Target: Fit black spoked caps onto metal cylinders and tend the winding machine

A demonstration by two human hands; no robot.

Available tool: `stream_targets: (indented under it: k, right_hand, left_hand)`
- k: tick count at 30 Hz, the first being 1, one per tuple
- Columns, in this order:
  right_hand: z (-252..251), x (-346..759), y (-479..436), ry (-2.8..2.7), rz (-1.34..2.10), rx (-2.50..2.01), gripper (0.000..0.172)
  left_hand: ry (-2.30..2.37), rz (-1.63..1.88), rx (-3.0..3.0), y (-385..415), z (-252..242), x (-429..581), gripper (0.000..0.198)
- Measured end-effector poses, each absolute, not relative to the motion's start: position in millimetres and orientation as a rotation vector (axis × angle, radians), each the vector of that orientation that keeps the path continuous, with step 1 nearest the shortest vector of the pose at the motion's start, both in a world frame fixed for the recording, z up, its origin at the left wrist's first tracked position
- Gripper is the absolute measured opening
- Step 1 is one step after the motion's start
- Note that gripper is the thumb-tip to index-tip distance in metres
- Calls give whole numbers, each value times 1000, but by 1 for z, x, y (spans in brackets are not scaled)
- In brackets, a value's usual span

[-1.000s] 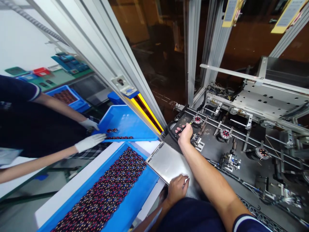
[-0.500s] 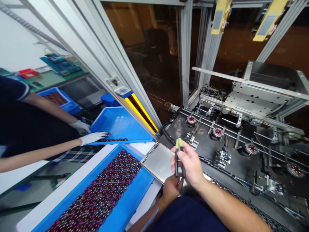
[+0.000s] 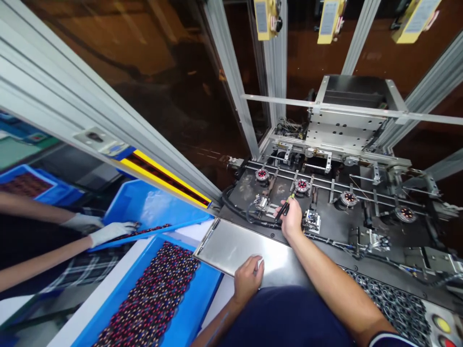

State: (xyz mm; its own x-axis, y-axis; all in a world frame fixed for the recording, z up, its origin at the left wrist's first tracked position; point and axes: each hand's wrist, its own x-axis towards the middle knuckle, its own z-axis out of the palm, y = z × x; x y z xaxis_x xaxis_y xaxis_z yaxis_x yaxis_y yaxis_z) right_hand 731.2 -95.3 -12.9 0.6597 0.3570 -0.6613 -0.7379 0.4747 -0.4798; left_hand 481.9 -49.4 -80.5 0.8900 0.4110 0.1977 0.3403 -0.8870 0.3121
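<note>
My right hand (image 3: 292, 217) is closed around pliers (image 3: 285, 208) with black and yellow-green handles; their jaws are hard to make out. It is over the dark machine bed, just in front of a round fixture (image 3: 302, 186) that carries a red-and-black ring-shaped part. My left hand (image 3: 249, 278) is low over the near edge of a bare metal plate (image 3: 231, 246), fingers curled towards the thumb. A small greyish bit may show between them, too unclear to name.
Left of the plate, a blue tray (image 3: 208, 284) holds many dark ring-shaped parts (image 3: 155, 289). A co-worker's white-gloved hand (image 3: 112, 233) reaches into a tilted blue tray (image 3: 155, 202). A yellow-edged bar (image 3: 166, 178) runs along the frame post. Metal rings (image 3: 394, 303) lie at lower right.
My view has turned right. My right hand has carried the pliers forward, away from my left hand and towards the fixtures. The left hand stays near the plate's front edge.
</note>
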Motion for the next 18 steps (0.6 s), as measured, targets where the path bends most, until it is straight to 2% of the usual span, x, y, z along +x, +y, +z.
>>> stream_targets:
  k: [13, 16, 18]
  right_hand:
    - [-25, 737, -93, 541, 686, -768, 26]
    - [-16, 734, -98, 515, 689, -744, 38]
    - [-1, 726, -105, 454, 766, -735, 58]
  left_hand:
    - [566, 413, 2780, -47, -86, 479, 14]
    - [627, 462, 2782, -52, -90, 477, 15]
    - [659, 469, 2767, -52, -96, 479, 16]
